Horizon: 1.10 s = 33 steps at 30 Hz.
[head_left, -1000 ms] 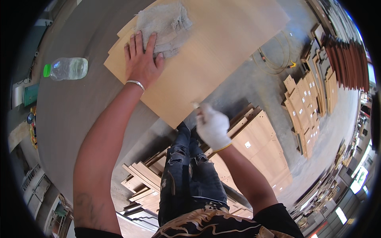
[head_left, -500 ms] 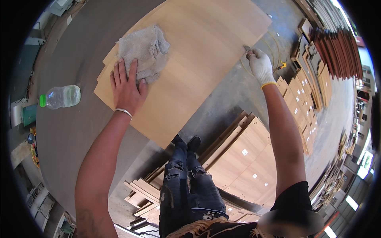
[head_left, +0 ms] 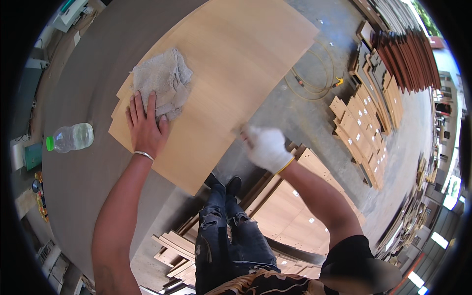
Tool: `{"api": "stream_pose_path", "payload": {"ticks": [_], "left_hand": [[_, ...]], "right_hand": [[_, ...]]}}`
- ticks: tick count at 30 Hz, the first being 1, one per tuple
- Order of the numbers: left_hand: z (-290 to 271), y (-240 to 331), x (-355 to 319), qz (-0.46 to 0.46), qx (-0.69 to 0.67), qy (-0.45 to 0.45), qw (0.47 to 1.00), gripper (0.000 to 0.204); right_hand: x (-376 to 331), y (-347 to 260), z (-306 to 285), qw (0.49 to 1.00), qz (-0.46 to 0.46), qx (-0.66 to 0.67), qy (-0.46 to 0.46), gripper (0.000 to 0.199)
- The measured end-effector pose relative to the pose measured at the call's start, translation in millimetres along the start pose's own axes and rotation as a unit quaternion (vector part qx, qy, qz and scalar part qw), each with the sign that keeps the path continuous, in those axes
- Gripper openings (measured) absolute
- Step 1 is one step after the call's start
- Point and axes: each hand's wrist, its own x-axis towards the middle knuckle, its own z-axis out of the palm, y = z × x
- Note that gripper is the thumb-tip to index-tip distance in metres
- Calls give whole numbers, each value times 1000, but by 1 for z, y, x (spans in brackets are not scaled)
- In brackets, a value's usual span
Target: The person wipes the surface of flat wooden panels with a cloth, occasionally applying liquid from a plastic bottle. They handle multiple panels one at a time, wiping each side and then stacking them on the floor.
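My left hand [head_left: 147,125], bare with a bracelet at the wrist, lies flat with fingers spread on a light wood panel [head_left: 231,69]. Its fingertips touch the lower edge of a crumpled grey cloth [head_left: 164,81] on the panel. My right hand [head_left: 267,147] wears a white glove with a yellow cuff and is closed at the panel's right edge. Between its fingers is a small flat scraper-like tool [head_left: 242,129], smeared by motion, so its exact kind is unclear. At least one more panel shows beneath the top one, on a dark grey table [head_left: 73,191].
A clear bottle with a green cap [head_left: 73,137] lies on the table at left. Stacked wood panels [head_left: 290,211] stand near my legs, with more panels [head_left: 361,130] at right. A yellow hose [head_left: 314,93] coils on the floor. Reddish-brown boards [head_left: 408,61] stand at far right.
My right hand has moved down and left along the panel's edge, toward me, with the small tool. The left hand still rests by the cloth. The whole view has shifted slightly.
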Motion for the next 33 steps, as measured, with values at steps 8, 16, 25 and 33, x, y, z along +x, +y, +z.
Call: {"api": "stream_pose_path", "payload": {"ticks": [8, 16, 25, 33], "left_hand": [[2, 6, 4, 6, -5, 8, 1000, 74], [-2, 5, 4, -1, 7, 1, 1000, 74], [4, 2, 0, -17, 18, 9, 1000, 72], [8, -1, 3, -14, 19, 40, 999, 68]], "right_hand": [[124, 165, -105, 956, 244, -6, 161, 31], [84, 100, -51, 978, 140, -99, 122, 25], [-31, -63, 39, 998, -12, -60, 15, 18], [-91, -144, 98, 997, -64, -28, -20, 15]]}}
